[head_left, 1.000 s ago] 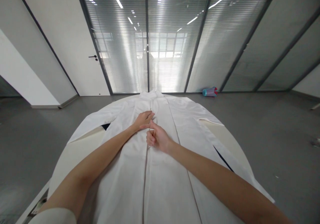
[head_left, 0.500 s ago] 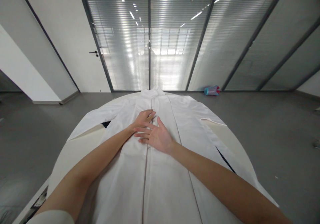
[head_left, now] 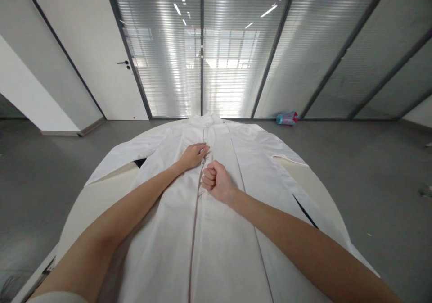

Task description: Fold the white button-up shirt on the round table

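Note:
A long white coat [head_left: 229,244] lies front up, its collar at the far end and its front edge running down the middle. On the upper front, my left hand [head_left: 193,155] is closed at that edge, its fingertips together on the cloth. Just nearer and to the right, my right hand [head_left: 218,182] is curled into a fist at the same edge. Between the two hands the cloth is puckered. Fabric inside the fingers is mostly hidden, and I cannot make out any fastener.
Beneath the coat is a round, cream-coloured table [head_left: 97,199]. A blue and red cylindrical object [head_left: 286,118] lies on the grey floor [head_left: 378,177] by the glass partition [head_left: 229,82]. A white door [head_left: 111,87] stands at the far left.
My right hand has gone from open, with fingers spread, to a fist at the coat's front edge. My left hand stays at almost the same spot, its fingers drawn closer together.

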Demonstrator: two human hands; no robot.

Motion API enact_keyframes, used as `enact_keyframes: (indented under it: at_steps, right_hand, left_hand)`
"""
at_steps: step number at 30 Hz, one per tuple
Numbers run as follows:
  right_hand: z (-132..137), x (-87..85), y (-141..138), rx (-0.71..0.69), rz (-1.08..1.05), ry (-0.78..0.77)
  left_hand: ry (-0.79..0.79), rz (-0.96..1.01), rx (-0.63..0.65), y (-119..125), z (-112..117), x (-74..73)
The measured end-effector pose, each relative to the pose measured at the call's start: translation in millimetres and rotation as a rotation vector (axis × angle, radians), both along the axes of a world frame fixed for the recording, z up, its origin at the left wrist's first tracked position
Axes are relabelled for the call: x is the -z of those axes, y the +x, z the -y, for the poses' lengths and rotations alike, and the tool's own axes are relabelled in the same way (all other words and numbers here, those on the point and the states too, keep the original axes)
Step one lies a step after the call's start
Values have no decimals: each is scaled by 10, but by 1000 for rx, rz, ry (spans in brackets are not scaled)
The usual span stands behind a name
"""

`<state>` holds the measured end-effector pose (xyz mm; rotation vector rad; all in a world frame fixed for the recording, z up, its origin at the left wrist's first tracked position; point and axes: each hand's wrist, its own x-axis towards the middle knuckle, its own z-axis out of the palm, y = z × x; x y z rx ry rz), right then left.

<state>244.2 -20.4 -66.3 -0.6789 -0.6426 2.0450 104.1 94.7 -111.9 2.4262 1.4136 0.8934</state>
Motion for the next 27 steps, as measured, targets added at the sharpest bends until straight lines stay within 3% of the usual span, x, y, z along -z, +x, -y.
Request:
enact_keyframes:
  at_steps: [7,11,17,23,27]
  right_hand:
    - [-17,-39,53,-38,-102,121]
    - [-22,-68,105,-118,-59,167]
    - [-19,22,55,81,151,357]
    - [18,-51,19,286,358,454]
    - [37,-70,37,401,484,528]
  left_hand:
    - [-27,-23,-7,-5,-34,20]
    - [-32,-55,-14,-10,-36,17]
    - [-11,-72,6,-28,-58,35]
    - [25,-59,47,-69,-85,118]
    - [6,38,-1,-19,-1,-49]
